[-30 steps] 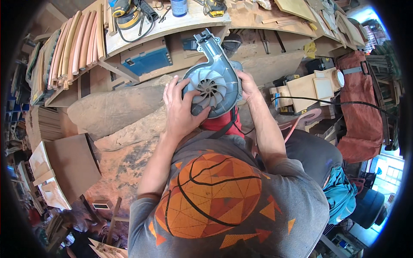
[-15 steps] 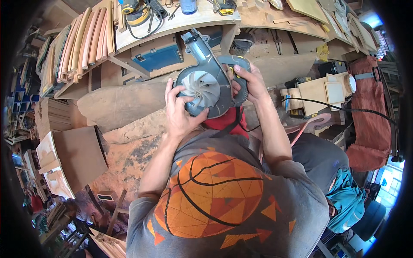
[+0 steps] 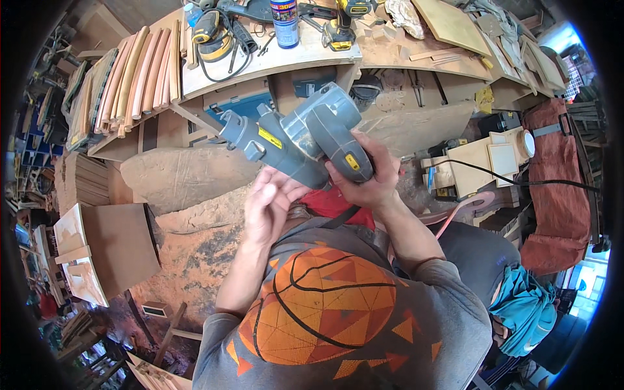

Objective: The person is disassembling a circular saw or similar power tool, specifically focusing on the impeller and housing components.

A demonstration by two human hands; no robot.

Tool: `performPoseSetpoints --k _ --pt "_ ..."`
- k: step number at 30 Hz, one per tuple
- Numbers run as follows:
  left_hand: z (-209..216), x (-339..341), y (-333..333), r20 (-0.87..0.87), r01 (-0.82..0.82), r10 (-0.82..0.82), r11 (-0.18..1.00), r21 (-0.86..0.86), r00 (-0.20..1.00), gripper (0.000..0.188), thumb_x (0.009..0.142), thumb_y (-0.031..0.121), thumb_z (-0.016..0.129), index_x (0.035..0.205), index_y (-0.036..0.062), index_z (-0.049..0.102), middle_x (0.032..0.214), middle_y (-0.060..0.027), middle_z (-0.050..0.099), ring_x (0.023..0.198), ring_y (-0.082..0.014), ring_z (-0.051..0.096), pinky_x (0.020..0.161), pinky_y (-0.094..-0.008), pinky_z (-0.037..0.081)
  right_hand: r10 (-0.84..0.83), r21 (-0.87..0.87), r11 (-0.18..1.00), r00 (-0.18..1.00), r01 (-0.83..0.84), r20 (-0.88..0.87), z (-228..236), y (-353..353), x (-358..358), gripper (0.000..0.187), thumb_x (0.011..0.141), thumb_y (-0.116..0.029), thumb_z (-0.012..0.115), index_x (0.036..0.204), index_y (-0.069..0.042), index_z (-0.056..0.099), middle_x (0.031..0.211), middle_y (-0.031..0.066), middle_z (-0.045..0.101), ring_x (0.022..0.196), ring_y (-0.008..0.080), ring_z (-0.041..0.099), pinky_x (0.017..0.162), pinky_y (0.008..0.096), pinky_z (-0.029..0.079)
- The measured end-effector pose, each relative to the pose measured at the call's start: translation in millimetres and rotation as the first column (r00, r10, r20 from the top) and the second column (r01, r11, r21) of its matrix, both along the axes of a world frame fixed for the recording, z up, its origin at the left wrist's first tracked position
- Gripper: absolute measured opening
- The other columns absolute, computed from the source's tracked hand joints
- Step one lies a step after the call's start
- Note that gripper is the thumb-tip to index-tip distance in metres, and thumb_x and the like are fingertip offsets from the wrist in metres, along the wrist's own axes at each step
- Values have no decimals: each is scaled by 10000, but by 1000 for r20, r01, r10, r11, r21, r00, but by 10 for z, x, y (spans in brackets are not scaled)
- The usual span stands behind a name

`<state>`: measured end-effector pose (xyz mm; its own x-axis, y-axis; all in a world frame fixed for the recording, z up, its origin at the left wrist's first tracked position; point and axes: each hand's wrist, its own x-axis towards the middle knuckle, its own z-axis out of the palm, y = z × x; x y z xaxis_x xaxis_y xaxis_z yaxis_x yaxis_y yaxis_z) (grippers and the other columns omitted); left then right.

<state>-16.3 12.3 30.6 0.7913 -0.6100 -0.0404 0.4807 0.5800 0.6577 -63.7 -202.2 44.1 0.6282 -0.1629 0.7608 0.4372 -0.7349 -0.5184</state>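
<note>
A dark grey handheld electric blower [image 3: 279, 151] with yellow labels is up in front of my chest, its nozzle tilted toward the upper left. My right hand [image 3: 373, 174] is wrapped round its right side by the handle, carrying it. The blower's fan side is turned away from me, so the white impeller is hidden. Just under the blower's lower edge is my left hand [image 3: 268, 203], palm turned up, fingers loosely bent and apart. Whether its fingertips touch the casing is unclear.
Beyond the blower runs a workbench [image 3: 260, 68] with a yellow-black sander [image 3: 216, 40], a blue spray can [image 3: 285, 25] and a cordless drill [image 3: 339, 32]. Wooden sticks [image 3: 140, 75] are stacked at left. A black cable [image 3: 513, 170] stretches across the right side.
The blower has been turned over, so its open impeller side no longer faces me. My left hand has come off the impeller and dropped below; my right hand keeps its hold.
</note>
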Motion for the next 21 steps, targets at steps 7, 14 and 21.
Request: performPoseSetpoints --k 7,14,21 --pt "286 464 220 686 -465 203 858 220 699 826 910 424 717 1546 3 402 1572 -209 451 1464 -351 428 1210 -477 320 190 590 806 968 -58 -165 25 -171 -17 459 830 -90 825 1208 42 601 926 153 724 698 202 706 633 305 572" --pt "394 356 -10 893 -668 -125 620 411 433 637 851 275 777 1370 -37 583 1394 -238 603 1301 -401 566 1152 -494 395 404 906 411 911 -102 -81 187 -282 143 327 944 -148 721 1165 25 553 855 124 681 551 133 595 522 270 490" --pt "247 133 520 947 -643 -282 698 314 156 554 805 188 774 1312 11 635 1130 -135 736 1106 -297 647 1053 -436 448 454 918 321 889 -233 67 314 -401 319 368 981 -170 695 1231 -7 479 894 166 662 566 165 601 498 318 523"
